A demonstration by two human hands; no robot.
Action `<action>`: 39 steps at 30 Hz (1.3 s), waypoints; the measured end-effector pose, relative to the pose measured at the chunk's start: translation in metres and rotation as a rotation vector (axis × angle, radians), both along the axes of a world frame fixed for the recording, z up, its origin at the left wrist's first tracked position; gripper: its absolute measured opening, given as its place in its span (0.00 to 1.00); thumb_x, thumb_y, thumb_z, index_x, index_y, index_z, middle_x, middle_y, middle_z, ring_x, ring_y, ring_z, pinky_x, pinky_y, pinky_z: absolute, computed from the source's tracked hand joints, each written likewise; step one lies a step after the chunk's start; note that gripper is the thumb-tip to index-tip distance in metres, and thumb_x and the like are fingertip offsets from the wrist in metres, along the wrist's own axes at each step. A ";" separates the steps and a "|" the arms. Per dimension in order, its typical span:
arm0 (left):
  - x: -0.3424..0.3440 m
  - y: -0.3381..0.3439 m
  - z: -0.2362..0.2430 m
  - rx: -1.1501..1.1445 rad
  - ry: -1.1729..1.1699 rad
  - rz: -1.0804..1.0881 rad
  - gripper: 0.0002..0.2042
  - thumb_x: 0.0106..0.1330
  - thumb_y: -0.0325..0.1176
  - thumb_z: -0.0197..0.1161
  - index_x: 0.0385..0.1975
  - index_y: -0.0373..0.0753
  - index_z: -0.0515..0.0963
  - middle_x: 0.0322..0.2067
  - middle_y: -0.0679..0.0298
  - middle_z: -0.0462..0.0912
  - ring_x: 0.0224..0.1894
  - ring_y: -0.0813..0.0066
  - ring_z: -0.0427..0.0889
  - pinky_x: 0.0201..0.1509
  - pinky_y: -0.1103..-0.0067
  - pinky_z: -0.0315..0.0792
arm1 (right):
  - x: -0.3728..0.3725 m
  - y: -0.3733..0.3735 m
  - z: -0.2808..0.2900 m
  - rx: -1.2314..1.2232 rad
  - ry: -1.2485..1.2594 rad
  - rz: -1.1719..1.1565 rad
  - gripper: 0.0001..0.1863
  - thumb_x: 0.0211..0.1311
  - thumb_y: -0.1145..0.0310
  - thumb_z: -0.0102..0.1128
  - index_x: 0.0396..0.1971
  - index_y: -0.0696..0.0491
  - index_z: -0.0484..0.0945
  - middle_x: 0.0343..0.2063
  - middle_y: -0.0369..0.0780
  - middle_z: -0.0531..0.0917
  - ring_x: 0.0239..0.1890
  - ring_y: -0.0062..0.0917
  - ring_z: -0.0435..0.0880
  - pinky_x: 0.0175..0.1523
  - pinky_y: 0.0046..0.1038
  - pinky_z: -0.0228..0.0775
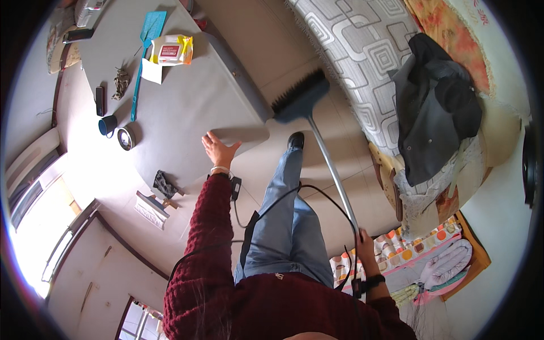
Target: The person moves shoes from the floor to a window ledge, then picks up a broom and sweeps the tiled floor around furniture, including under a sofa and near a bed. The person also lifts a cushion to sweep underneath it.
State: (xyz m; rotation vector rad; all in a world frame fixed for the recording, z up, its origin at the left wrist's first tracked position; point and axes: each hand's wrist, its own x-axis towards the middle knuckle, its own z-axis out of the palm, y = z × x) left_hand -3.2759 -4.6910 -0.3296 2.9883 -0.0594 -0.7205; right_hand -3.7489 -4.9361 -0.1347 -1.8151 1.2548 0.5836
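My left hand (220,148) is open, fingers spread, over the near corner of a grey table (211,90); whether it touches the top is unclear. My right hand (364,245) grips the metal handle of a broom (300,100), whose dark bristled head rests on the tiled floor between the table and the patterned couch. Dark cables (317,189) hang between my wrists and across my legs.
On the table are a wipes pack (172,50), blue swatter (154,25), mug (107,126) and round container (126,137). A dark jacket (433,116) lies on the patterned couch (351,51) at right. Bedding (445,263) is lower right; a bright window (34,226) is left.
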 end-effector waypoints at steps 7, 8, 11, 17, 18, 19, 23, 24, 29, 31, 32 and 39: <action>-0.003 0.006 -0.023 -0.022 -0.068 -0.104 0.61 0.29 0.56 0.75 0.58 0.21 0.45 0.56 0.33 0.50 0.61 0.40 0.48 0.64 0.61 0.48 | 0.008 -0.067 -0.032 -0.167 0.189 0.245 0.14 0.59 0.58 0.48 0.43 0.47 0.70 0.18 0.47 0.78 0.24 0.46 0.77 0.29 0.43 0.68; -0.001 0.007 -0.025 -0.037 -0.038 -0.105 0.62 0.28 0.56 0.75 0.58 0.20 0.45 0.56 0.33 0.49 0.61 0.40 0.47 0.64 0.60 0.47 | 0.004 -0.066 -0.028 -0.164 0.158 0.226 0.14 0.59 0.58 0.49 0.43 0.47 0.70 0.18 0.47 0.78 0.24 0.46 0.77 0.29 0.43 0.68; -0.002 0.013 -0.032 -0.030 -0.026 -0.112 0.64 0.28 0.59 0.74 0.58 0.19 0.43 0.55 0.32 0.49 0.60 0.41 0.49 0.64 0.60 0.45 | -0.003 -0.032 -0.033 -0.138 0.088 0.091 0.13 0.59 0.58 0.49 0.41 0.47 0.70 0.19 0.46 0.78 0.25 0.45 0.77 0.29 0.42 0.68; 0.003 0.014 -0.040 0.013 0.085 -0.056 0.67 0.30 0.61 0.72 0.60 0.22 0.36 0.59 0.30 0.38 0.65 0.39 0.34 0.66 0.58 0.38 | 0.040 0.024 -0.128 -0.193 -0.049 -0.028 0.15 0.61 0.54 0.46 0.34 0.51 0.72 0.22 0.47 0.78 0.29 0.44 0.77 0.32 0.42 0.67; 0.004 0.013 -0.040 0.011 0.101 -0.056 0.67 0.30 0.62 0.71 0.60 0.22 0.36 0.59 0.30 0.38 0.65 0.39 0.33 0.66 0.58 0.38 | 0.044 0.030 -0.138 -0.134 -0.025 -0.068 0.16 0.61 0.54 0.45 0.33 0.51 0.72 0.22 0.47 0.77 0.28 0.43 0.77 0.31 0.42 0.67; 0.006 0.011 -0.039 0.036 0.107 -0.063 0.67 0.29 0.62 0.71 0.60 0.22 0.35 0.59 0.30 0.38 0.65 0.40 0.33 0.66 0.58 0.37 | 0.044 0.038 -0.145 -0.062 0.029 -0.132 0.16 0.61 0.53 0.45 0.32 0.52 0.71 0.21 0.47 0.77 0.28 0.43 0.77 0.31 0.41 0.67; 0.005 0.012 -0.037 0.022 0.110 -0.065 0.68 0.29 0.63 0.71 0.59 0.21 0.34 0.59 0.30 0.38 0.65 0.39 0.32 0.66 0.58 0.36 | -0.013 0.108 -0.138 0.315 0.144 -0.453 0.18 0.61 0.51 0.44 0.32 0.53 0.70 0.18 0.44 0.75 0.24 0.38 0.76 0.29 0.37 0.67; 0.004 0.013 -0.036 0.040 0.114 -0.043 0.68 0.29 0.63 0.71 0.59 0.21 0.34 0.59 0.30 0.38 0.65 0.39 0.31 0.66 0.58 0.36 | -0.037 0.136 -0.133 0.317 0.143 -0.477 0.18 0.61 0.52 0.44 0.34 0.53 0.69 0.19 0.45 0.76 0.25 0.40 0.77 0.30 0.38 0.67; 0.000 0.010 -0.040 0.020 0.080 -0.034 0.68 0.29 0.64 0.70 0.59 0.20 0.34 0.59 0.29 0.38 0.65 0.39 0.33 0.67 0.58 0.36 | -0.138 0.270 -0.066 0.211 0.278 -0.391 0.18 0.58 0.53 0.49 0.38 0.53 0.69 0.28 0.52 0.78 0.37 0.50 0.76 0.39 0.42 0.66; 0.001 0.010 -0.042 0.059 0.059 -0.059 0.68 0.29 0.65 0.69 0.59 0.19 0.36 0.59 0.28 0.38 0.65 0.38 0.36 0.67 0.59 0.35 | -0.144 0.303 -0.022 0.257 0.359 -0.465 0.16 0.58 0.55 0.49 0.37 0.53 0.70 0.26 0.49 0.78 0.32 0.45 0.77 0.35 0.39 0.67; 0.001 0.010 -0.043 0.066 0.064 -0.069 0.68 0.29 0.65 0.69 0.59 0.19 0.36 0.59 0.28 0.39 0.65 0.38 0.36 0.67 0.59 0.36 | -0.138 0.312 -0.004 0.286 0.490 -0.503 0.15 0.58 0.57 0.48 0.35 0.53 0.71 0.23 0.47 0.78 0.28 0.41 0.79 0.31 0.37 0.69; -0.002 0.011 -0.043 0.051 0.036 -0.096 0.67 0.30 0.67 0.66 0.59 0.18 0.36 0.58 0.27 0.42 0.64 0.35 0.37 0.66 0.56 0.36 | -0.052 0.341 0.034 0.214 0.160 -0.778 0.12 0.64 0.61 0.44 0.31 0.54 0.71 0.06 0.30 0.64 0.05 0.14 0.61 0.09 0.19 0.51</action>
